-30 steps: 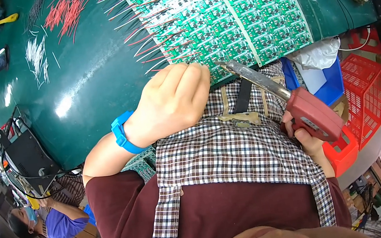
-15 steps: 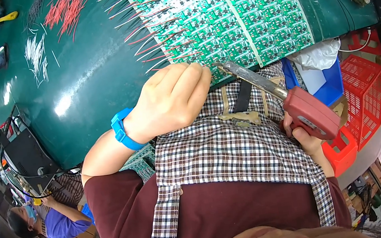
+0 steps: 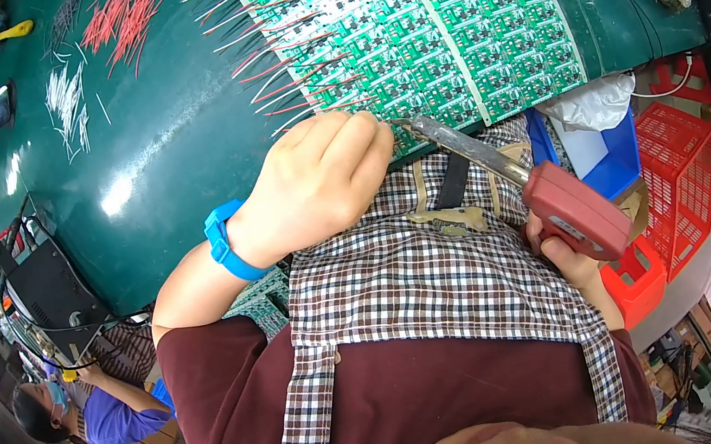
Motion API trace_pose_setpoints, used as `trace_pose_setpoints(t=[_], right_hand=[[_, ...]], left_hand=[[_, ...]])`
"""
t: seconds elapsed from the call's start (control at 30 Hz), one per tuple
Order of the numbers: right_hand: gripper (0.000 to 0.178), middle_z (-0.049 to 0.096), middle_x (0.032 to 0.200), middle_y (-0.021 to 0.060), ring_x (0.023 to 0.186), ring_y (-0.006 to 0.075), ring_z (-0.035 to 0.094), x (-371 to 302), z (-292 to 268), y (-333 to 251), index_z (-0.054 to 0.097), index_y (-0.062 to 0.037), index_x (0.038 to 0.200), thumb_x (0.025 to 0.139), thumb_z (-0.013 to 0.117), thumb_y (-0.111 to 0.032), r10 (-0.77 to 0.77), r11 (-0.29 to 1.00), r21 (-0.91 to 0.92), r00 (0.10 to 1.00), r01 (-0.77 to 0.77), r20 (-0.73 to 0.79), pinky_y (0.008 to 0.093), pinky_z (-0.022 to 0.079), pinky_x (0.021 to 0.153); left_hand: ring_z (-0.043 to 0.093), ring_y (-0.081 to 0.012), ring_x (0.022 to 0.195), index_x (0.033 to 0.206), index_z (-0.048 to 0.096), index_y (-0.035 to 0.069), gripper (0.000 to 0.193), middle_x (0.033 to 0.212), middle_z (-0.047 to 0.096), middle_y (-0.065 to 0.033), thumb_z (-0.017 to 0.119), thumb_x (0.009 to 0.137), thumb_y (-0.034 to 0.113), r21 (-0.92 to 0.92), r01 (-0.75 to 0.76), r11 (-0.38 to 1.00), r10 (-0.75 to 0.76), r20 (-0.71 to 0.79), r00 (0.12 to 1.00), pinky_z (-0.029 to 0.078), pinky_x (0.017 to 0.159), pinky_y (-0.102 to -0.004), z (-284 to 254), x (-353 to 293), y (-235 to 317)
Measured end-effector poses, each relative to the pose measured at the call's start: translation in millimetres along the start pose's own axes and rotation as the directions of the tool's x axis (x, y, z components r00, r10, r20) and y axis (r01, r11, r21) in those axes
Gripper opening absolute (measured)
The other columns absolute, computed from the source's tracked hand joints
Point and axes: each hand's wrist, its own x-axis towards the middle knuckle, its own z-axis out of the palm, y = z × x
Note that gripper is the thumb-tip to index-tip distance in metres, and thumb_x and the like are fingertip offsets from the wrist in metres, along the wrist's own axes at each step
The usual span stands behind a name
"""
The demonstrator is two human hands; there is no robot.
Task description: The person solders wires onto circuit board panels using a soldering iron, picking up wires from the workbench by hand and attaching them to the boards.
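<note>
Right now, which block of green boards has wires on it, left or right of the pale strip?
The left block, the one nearest the left hand: red, white and dark wires overhang its left edge. The right block shows none.

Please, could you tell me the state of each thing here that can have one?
Soldering tool: held, tip at the board panel's near edge, contact unclear
Right grip: closed around the tool's handle
Left grip: fingers bent together, fingertips hidden
Board panel: flat, with wires along its left edge
Red wires: loose pile
White wires: loose, scattered
Wristband: fastened
Plastic bag: crumpled
</note>
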Motion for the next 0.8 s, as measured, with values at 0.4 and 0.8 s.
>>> trace_pose_setpoints(t=[0.4, 0.8], right_hand=[[0.068, 0.061, 0.092, 0.011, 0.067, 0.0099, 0.055, 1, -3, -7, 0.039, 0.0081, 0.121, 0.067, 0.072, -0.015, 0.04, 0.996, 0.084, 0.998, -0.043, 0.041, 0.0203, 0.045, 0.059], [0.06, 0.057, 0.097, 0.0126, 0.057, 0.0096, 0.046, -4, -17, 18, 0.042, 0.0065, 0.116, 0.076, 0.065, -0.032, -0.144, 0.957, -0.235, 0.981, 0.172, 0.131, 0.0221, 0.036, 0.051]], left_hand=[[0.056, -0.0233, 0.068, 0.09, 0.058, -0.003, 0.027, 0.082, 0.054, -0.0107, 0.056, 0.064, 0.005, -0.074, 0.029, 0.997, -0.026, 0.046, 0.999, 0.046, 0.055, -0.0319, -3, 1, -5], [0.055, -0.0239, 0.07, 0.088, 0.058, -0.004, 0.028, 0.082, 0.052, -0.0114, 0.056, 0.062, 0.005, 0.006, -0.009, 1.0, 0.009, 0.048, 0.999, 0.047, 0.057, -0.032, -3, 2, -2]])
